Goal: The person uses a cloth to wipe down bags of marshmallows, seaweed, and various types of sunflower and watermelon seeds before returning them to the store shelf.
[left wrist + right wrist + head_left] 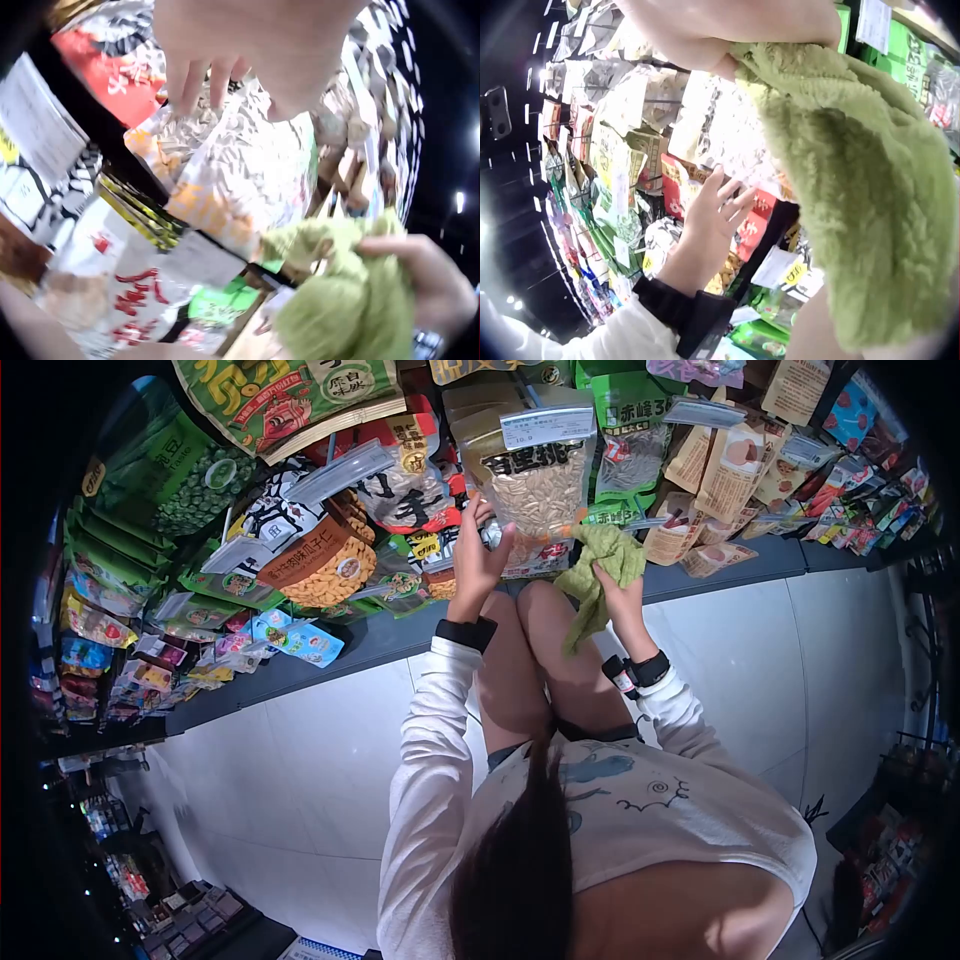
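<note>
A clear-fronted bag of seeds (pixel 530 485) hangs from the snack rack, behind a price tag (pixel 545 427). My left hand (pixel 482 565) is raised at its lower left side, thumb apart. In the right wrist view the left hand (pixel 714 221) has its fingers spread, fingertips right at the bag's edge. A fuzzy green cloth (pixel 605 575) is pinched in my right hand (pixel 622 600), just below the bag's lower right. The cloth (pixel 855 180) drapes down from the right hand (pixel 757 22) and covers part of the rack in the right wrist view.
Red-and-white bags (pixel 405 485) hang left of the seed bag, and a green bag (pixel 632 445) hangs right of it. Brown paper-look packets (pixel 735 470) follow further right. A dark shelf base (pixel 690 580) runs beneath, above the white tiled floor (pixel 300 760).
</note>
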A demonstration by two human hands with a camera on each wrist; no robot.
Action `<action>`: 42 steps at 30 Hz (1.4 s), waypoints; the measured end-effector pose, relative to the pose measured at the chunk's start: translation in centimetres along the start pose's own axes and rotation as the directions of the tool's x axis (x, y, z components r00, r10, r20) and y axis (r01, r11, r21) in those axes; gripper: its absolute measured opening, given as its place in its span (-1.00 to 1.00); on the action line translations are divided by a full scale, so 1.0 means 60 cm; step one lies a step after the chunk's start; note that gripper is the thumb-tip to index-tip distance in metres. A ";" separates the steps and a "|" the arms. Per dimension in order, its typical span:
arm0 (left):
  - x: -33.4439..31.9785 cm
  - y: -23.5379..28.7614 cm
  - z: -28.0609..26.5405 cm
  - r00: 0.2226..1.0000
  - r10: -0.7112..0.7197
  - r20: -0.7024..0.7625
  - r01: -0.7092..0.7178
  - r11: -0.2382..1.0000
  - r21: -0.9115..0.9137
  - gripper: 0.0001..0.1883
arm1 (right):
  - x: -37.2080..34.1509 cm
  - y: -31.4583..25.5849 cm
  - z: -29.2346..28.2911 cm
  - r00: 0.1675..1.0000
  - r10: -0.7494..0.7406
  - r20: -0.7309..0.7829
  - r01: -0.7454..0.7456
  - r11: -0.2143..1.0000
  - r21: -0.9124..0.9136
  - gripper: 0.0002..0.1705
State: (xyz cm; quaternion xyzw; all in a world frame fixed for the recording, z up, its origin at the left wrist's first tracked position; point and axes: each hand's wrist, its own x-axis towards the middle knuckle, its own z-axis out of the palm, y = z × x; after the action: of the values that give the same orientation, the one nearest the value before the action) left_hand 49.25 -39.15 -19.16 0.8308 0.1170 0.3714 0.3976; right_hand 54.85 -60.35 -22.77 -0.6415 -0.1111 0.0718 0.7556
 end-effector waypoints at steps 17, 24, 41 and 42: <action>0.007 -0.060 0.096 0.900 -0.360 0.245 0.428 0.626 -0.652 -0.37 | 0.174 0.042 0.024 0.995 0.017 0.094 -0.004 0.990 -0.138 -0.47; 0.008 0.028 0.092 0.975 -0.204 0.087 0.221 0.868 -0.444 -0.45 | 0.182 0.005 0.029 0.974 0.094 0.206 -0.072 0.991 -0.115 -0.51; -0.190 0.175 -0.042 0.728 -0.554 0.403 0.675 0.481 -0.559 -0.45 | -0.114 -0.118 -0.044 0.926 0.181 0.332 -0.191 0.982 -0.003 -0.14; -0.216 0.172 -0.048 0.701 -0.557 0.446 0.702 0.424 -0.573 -0.44 | -0.133 -0.124 -0.047 0.909 0.230 0.346 -0.244 0.970 -0.003 -0.10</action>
State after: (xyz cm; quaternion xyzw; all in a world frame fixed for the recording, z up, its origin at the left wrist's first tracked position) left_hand 37.17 -50.61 -17.07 0.5351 0.2296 0.1288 0.8027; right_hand 47.65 -66.28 -16.47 -0.6122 -0.1614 0.2762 0.7231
